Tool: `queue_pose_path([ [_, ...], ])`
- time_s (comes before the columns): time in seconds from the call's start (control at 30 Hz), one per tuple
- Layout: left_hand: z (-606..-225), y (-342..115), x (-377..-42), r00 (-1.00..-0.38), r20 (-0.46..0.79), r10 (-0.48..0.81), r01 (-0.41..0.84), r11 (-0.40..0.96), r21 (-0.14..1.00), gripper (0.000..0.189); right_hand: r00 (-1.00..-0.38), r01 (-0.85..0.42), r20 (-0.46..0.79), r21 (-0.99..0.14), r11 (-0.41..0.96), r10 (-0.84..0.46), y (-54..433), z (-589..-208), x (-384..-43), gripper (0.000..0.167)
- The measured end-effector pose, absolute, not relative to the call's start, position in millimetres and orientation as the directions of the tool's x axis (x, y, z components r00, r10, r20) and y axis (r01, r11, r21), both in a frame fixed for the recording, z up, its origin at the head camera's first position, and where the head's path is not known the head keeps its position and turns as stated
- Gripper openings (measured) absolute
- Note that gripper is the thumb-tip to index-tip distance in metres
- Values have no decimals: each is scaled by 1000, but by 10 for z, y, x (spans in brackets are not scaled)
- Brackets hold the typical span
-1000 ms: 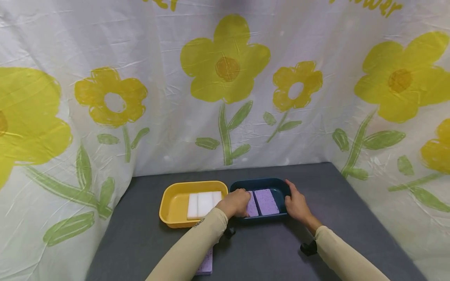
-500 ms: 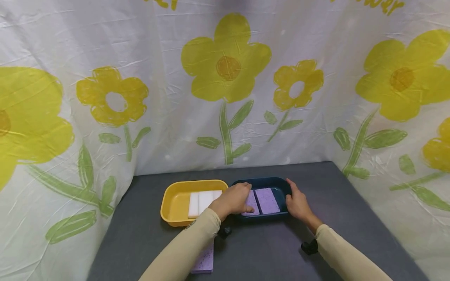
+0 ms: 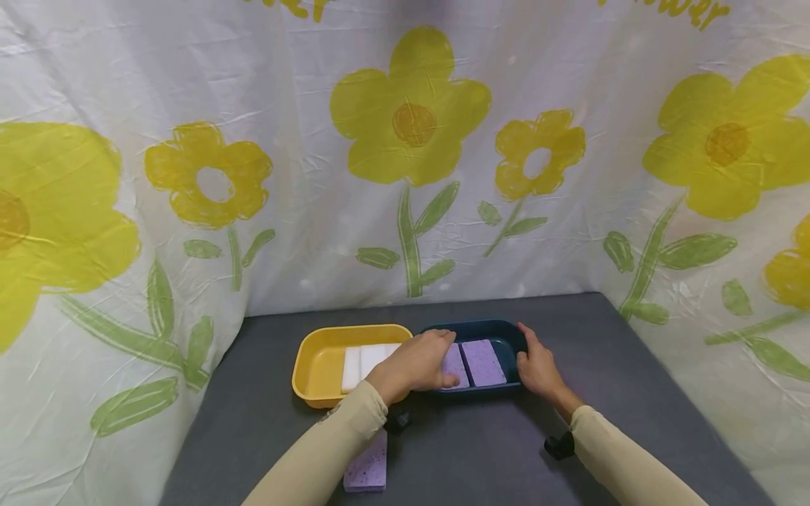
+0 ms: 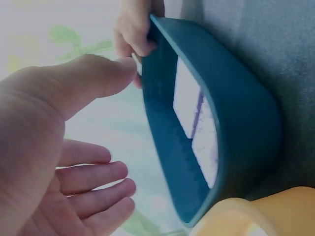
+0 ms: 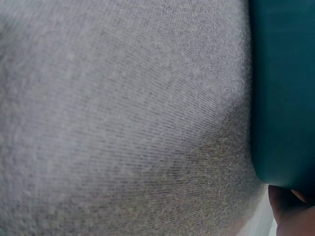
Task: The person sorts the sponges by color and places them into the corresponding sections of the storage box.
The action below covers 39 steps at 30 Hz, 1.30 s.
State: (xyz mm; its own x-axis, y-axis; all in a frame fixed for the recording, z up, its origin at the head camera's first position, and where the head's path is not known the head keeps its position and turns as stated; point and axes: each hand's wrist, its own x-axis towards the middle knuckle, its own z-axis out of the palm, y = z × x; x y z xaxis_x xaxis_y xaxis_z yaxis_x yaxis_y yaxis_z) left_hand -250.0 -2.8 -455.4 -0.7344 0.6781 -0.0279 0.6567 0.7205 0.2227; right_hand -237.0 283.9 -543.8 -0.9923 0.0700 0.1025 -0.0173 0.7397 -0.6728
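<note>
My left hand [image 3: 414, 362] hovers over the left end of a dark blue plastic bin [image 3: 484, 325]. Its fingers and thumb are apart with nothing between them, as the left wrist view shows. Two speckled purple sponges, a right one [image 3: 484, 363] and a left one [image 3: 454, 365], lie side by side in the bin; the hand partly covers the left one. At the bin's right end, my right hand [image 3: 540, 367] grips the wall. The right wrist view catches only part of that right hand [image 5: 295, 221] below the bin's wall [image 5: 285, 98].
A yellow bin [image 3: 313, 369] stands against the blue bin's left end, with several white sponges [image 3: 351, 369] inside, partly behind my left arm. Another purple sponge [image 3: 368, 467] lies on the dark grey table [image 3: 481, 450] near the front. A flower-printed curtain [image 3: 285, 274] hangs behind.
My left hand has let go of the left purple sponge in the blue bin, lifted and spread its fingers, and shifted slightly left. My right hand keeps its grip on the bin.
</note>
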Motion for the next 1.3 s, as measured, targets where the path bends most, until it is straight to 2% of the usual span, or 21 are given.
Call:
queue_pose_path([
  [0.43, -4397, -176, -2255, -688, -13, 726, 715, 681, 157, 76, -991, -26, 113, -671, 741, 67, 2843, -5430, -2377, 66],
  [0.83, -4373, -315, -1992, -685, -68, 726, 716, 687, 124, 83, -991, -35, 118, -679, 734, 62, 2810, -5425, -2350, 65],
  [0.93, -4378, -351, -1920, -678, -78, 731, 723, 682, 109, 83, -988, -56, 144, -685, 726, 60, 2835, -5478, -2369, 66],
  [1.17, -4392, -460, -1774, -673, -103, 733, 723, 680, 118, 84, -955, -197, 295, -681, 706, 18, 3095, -5951, -2603, 67],
  [1.3, -4404, -536, -1700, -672, -124, 730, 719, 683, 127, 83, -955, -193, 295, -675, 712, 21, 3123, -6017, -2647, 65],
])
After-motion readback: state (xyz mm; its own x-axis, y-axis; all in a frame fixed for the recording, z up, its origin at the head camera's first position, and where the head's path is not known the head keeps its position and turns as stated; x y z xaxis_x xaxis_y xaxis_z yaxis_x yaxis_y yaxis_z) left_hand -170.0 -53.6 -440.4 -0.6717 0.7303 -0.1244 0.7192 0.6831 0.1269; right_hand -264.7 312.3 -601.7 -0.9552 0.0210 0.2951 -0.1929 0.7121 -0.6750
